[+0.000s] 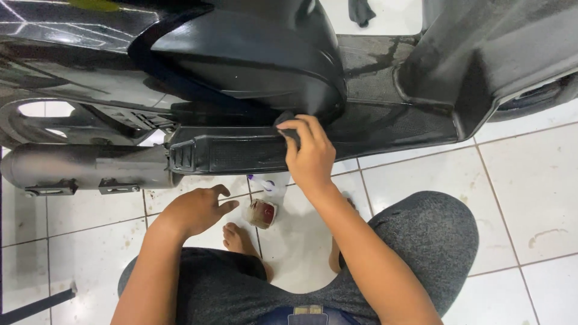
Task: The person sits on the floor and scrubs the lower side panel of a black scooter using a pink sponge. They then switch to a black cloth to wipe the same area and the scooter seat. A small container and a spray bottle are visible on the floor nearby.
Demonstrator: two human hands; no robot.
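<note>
The right hand (310, 153) presses a small dark cloth or sponge (283, 120) against the black side panel of a scooter (253, 153), fingers curled over it in a clenched grip, just where the ribbed footrest meets the rounded body cover above. Only a corner of the cloth shows past the fingertips. The left hand (195, 210) hangs lower and nearer, fingers loosely bent and holding nothing, released, just left of a small open tin with a reddish inside (261, 213) that sits on the white tiled floor (530, 186). Just beyond the tin lies a small white bottle with a purple cap (265, 182), partly under the scooter's edge. The person squats, grey-clad knees at either side and bare feet on the tiles. To the left runs the grey exhaust pipe (78, 165); to the right the wet footboard (385, 114) and front shield rise.

To wipe well here, it seems best to keep the cloth flat under the fingertips, follow the ribs along their length, and work into the seam under the body cover, where dirt likely gathers. The tin stands close to the foot and could be knocked.
</note>
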